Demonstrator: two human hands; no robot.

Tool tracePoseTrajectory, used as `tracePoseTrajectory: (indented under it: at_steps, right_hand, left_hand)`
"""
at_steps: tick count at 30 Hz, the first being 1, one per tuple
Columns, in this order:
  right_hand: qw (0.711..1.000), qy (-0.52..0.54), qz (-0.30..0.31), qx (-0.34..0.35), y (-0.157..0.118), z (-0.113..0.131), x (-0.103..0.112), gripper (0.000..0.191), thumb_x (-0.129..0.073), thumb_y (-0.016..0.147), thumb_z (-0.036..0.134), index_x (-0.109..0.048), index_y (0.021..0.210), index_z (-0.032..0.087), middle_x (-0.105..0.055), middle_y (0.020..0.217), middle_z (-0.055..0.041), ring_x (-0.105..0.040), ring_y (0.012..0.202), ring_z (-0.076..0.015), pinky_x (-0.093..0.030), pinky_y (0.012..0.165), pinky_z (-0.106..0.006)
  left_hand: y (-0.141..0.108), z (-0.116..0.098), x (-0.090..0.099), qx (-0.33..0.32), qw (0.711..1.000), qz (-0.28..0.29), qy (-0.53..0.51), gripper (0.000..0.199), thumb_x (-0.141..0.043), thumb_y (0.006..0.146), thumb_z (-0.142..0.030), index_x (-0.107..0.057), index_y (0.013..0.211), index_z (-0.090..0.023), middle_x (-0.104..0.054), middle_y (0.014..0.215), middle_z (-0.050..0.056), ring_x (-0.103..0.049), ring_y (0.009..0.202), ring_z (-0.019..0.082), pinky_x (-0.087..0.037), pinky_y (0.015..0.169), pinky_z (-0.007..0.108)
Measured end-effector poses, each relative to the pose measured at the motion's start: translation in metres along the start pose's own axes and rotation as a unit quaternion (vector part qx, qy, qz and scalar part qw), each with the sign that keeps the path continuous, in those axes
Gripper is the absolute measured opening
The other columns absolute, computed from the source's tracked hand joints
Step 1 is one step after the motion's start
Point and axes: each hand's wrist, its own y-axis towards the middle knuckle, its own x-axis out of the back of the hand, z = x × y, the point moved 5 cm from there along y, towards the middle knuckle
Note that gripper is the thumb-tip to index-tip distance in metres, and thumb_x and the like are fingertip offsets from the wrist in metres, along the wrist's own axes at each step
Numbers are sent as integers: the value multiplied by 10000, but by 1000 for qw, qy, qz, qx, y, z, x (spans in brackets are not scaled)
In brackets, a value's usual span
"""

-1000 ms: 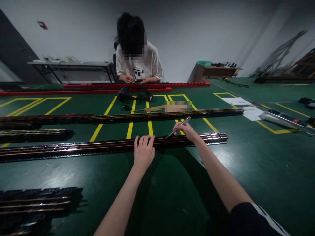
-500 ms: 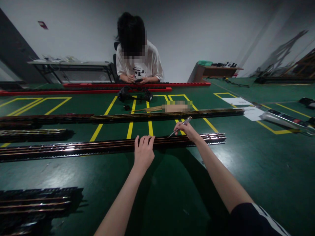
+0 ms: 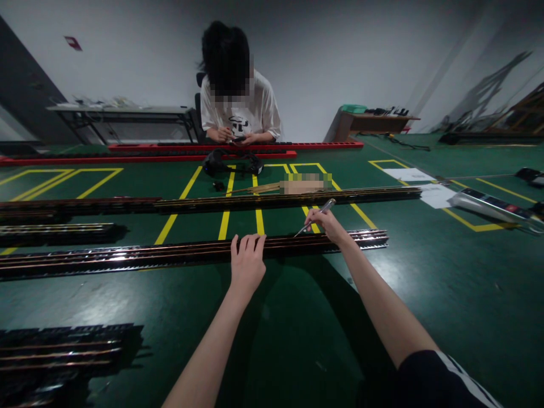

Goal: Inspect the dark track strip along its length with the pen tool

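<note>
Strip (image 3: 193,253) lies long across the worktop (image 3: 459,294), roughly in line with its far edge; right end in view, left end out of frame. Left hand (image 3: 247,265) is palm down over it, fingers bent and slightly parted, tips at the strip; no closed grip seen, thumb hard to make out. Right hand (image 3: 328,224), nearer the strip's right end, has thumb and fingers pinched round a slim tool (image 3: 328,205), tilted, point down at the strip; touching or just above, cannot tell.

Risks, as judged: strip could skid or twist toward the far edge if the point pushes sideways, since only the left fingers seem to steady it. Point could slip off a narrow ridge and scratch the strip, or jab the left fingers nearby. Second strip (image 3: 204,204), nearer the far edge, could get knocked by a hard slip
</note>
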Motion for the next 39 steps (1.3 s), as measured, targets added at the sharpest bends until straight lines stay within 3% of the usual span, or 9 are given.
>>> tracePoseTrajectory:
  at_steps: [10, 24, 31, 39]
  right_hand:
    - [1000, 1, 9, -2, -1, 0, -4, 155, -589, 637, 266, -643, 525, 174, -589, 503, -7, -558, 497, -137, -462, 584, -288]
    - [1000, 16, -14, -5, 0, -3, 3, 150, -571, 614, 251, -631, 501, 172, -577, 493, -3, -531, 452, -122, -443, 535, -277]
    - [999, 31, -22, -9, 0, -5, 3, 157, -589, 612, 254, -619, 484, 169, -577, 500, 1, -525, 437, -106, -442, 506, -256]
    - [998, 46, -41, -1, 1, -13, 5, 162, -603, 615, 271, -600, 486, 172, -565, 482, 4, -518, 428, -104, -445, 493, -247]
  left_hand:
    - [0, 4, -4, -9, 999, 24, -35, 512, -361, 799, -37, -557, 1253, -166, -615, 1205, 121, -536, 1169, 277, -362, 1047, 557]
    - [-1, 5, -3, -13, 999, 21, -35, 500, -340, 810, -35, -551, 1253, -129, -612, 1211, 118, -531, 1168, 256, -349, 1066, 507]
    - [0, 7, -3, -16, 999, 22, -45, 521, -360, 797, -27, -555, 1260, -168, -617, 1212, 109, -539, 1168, 258, -378, 1043, 519]
    - [-1, 7, 0, -17, 999, 13, -41, 457, -382, 836, -99, -557, 1256, -146, -626, 1190, 105, -551, 1137, 242, -391, 1035, 488]
